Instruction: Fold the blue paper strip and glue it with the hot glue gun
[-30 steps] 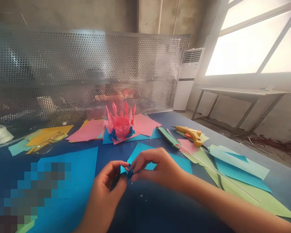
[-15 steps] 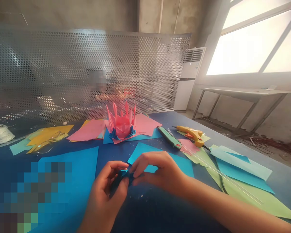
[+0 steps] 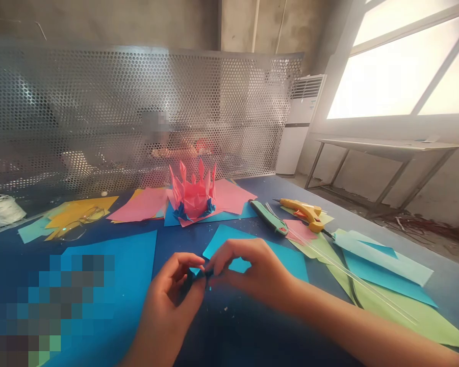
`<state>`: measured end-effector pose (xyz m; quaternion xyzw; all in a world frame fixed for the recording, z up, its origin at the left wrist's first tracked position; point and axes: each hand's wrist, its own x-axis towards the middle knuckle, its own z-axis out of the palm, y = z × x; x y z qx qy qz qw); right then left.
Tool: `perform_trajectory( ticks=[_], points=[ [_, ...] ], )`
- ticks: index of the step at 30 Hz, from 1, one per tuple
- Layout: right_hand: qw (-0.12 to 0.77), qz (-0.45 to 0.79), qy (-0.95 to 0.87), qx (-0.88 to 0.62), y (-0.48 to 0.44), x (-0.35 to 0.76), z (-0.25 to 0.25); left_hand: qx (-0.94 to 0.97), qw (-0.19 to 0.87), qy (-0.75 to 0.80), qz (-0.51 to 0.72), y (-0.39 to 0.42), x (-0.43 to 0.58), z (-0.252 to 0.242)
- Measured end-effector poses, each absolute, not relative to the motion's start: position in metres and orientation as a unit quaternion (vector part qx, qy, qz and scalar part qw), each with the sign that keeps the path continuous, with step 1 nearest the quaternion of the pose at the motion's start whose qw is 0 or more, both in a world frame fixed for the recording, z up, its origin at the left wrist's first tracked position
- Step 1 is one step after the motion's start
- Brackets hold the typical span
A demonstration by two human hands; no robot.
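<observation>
My left hand [image 3: 174, 300] and my right hand [image 3: 252, 272] meet over the dark blue table [image 3: 233, 331], both pinching a small folded blue paper piece [image 3: 199, 273] between fingertips. The piece is mostly hidden by my fingers. Beyond them stands a pink folded paper flower [image 3: 193, 193] with upright points and blue leaves at its base, resting on pink and blue sheets.
A large blue sheet [image 3: 110, 275] lies left, another blue sheet [image 3: 279, 255] under my right hand. A green utility knife [image 3: 268, 217], a yellow glue gun [image 3: 302, 211], clear glue sticks [image 3: 348, 275], and green and blue sheets lie right. Yellow sheets [image 3: 72, 214] lie far left. A perforated metal screen [image 3: 137, 112] backs the table.
My hands have stayed together on the small blue piece, with the fingers shifting slightly as they work it. Nothing else has moved.
</observation>
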<state>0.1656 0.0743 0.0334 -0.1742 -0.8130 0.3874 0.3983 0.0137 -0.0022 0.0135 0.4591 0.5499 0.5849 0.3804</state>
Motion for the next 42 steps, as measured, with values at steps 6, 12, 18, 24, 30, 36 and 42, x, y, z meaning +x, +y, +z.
perform_trajectory(
  ticks=[6, 12, 18, 24, 30, 36, 42],
  points=[
    [0.397, 0.456, -0.756, -0.250, 0.069, 0.162, 0.038, 0.469, 0.400, 0.528, 0.585, 0.001, 0.007, 0.005],
    [0.373, 0.527, -0.715, -0.267, 0.071, 0.162, 0.042, 0.458, 0.422, 0.543, 0.563, 0.003, 0.003, 0.007],
    [0.358, 0.543, -0.719, -0.245, 0.074, 0.161, 0.034, 0.444, 0.451, 0.549, 0.546, 0.004, 0.004, 0.010],
    [0.333, 0.446, -0.805, -0.207, 0.067, 0.163, 0.037, 0.431, 0.470, 0.552, 0.537, 0.007, 0.003, 0.009],
    [0.371, 0.392, -0.814, -0.216, 0.069, 0.161, 0.036, 0.398, 0.472, 0.575, 0.538, 0.009, 0.003, 0.008],
    [0.386, 0.450, -0.776, -0.214, 0.071, 0.160, 0.037, 0.340, 0.493, 0.578, 0.554, 0.008, 0.004, 0.008],
    [0.378, 0.532, -0.725, -0.218, 0.076, 0.160, 0.038, 0.308, 0.547, 0.545, 0.555, 0.007, 0.002, 0.010]
  ],
)
